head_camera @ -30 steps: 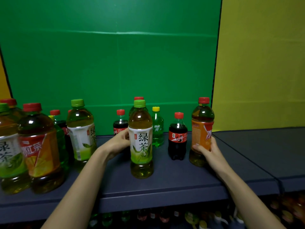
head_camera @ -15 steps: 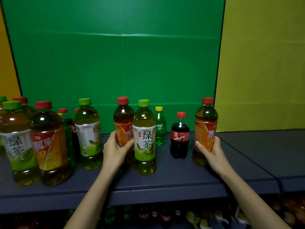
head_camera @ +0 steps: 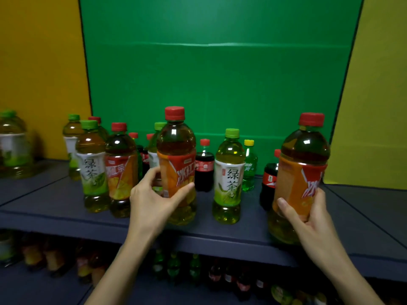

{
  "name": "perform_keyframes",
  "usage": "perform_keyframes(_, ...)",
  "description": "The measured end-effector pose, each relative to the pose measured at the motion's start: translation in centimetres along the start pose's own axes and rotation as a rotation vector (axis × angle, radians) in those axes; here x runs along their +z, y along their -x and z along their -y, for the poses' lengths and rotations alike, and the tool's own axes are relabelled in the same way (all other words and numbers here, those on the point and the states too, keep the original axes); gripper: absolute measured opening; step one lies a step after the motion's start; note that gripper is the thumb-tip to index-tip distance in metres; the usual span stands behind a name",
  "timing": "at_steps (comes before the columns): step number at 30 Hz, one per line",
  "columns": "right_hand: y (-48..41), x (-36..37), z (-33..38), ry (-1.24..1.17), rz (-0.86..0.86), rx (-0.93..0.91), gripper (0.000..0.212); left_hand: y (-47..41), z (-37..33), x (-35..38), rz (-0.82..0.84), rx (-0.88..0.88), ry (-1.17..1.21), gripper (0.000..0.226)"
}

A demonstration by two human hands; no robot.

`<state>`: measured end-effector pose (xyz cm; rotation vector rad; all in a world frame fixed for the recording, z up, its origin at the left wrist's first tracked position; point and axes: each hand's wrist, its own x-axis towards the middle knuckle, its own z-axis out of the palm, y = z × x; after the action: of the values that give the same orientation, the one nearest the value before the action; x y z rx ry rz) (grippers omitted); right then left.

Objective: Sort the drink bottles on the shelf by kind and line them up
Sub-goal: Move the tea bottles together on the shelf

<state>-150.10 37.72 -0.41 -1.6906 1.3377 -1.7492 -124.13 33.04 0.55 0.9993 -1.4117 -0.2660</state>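
Red-capped bottles [head_camera: 176, 148] [head_camera: 305, 150] sit label-deep in left grip [head_camera: 149, 201] and right grip [head_camera: 312, 225].

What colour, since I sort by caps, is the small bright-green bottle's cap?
Yellow cap, clearest in the head view.

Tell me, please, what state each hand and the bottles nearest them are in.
left iced tea bottle: capped, upright, held by left hand.
right iced tea bottle: capped, upright, held by right hand.
green tea bottle between them: capped, standing free on shelf.
cola bottle beside the left iced tea: capped, standing, untouched.
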Motion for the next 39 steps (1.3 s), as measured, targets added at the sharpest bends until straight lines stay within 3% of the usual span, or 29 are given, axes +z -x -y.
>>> perform_keyframes(9, 4.0, 13.1, 5.5, -0.161, 0.247, -0.030, 0.044, 2.7, 2.1, -16.2, -0.096, -0.107, -0.123, 0.059)
perform_keyframes(15, 7.7, 26.5, 8.7, -0.256, 0.410, -0.013, 0.046, 4.0, 5.6, -30.2, -0.216, -0.185, -0.254, 0.060)
perform_keyframes(20, 11.2, 37.7, 11.1, -0.300, 0.514, -0.006, 0.062, 5.2, 8.2, -41.2, -0.314, -0.259, -0.347, 0.059)
perform_keyframes(28, 14.5, 52.6, 15.6, -0.331, 0.684, -0.026, 0.064, 6.2, 11.0, -53.3, -0.426, -0.358, -0.442, 0.046)
perform_keyframes(34, 15.3, 63.4, 17.8, -0.349, 0.766, -0.070, 0.070, 4.7, 16.3, -60.5, -0.475, -0.390, -0.481, 0.071)
perform_keyframes(39, 14.9, 72.6, 19.0, -0.388, 0.795, -0.069, 0.074, 1.2, 21.9, -66.2, -0.485, -0.399, -0.453, 0.079)
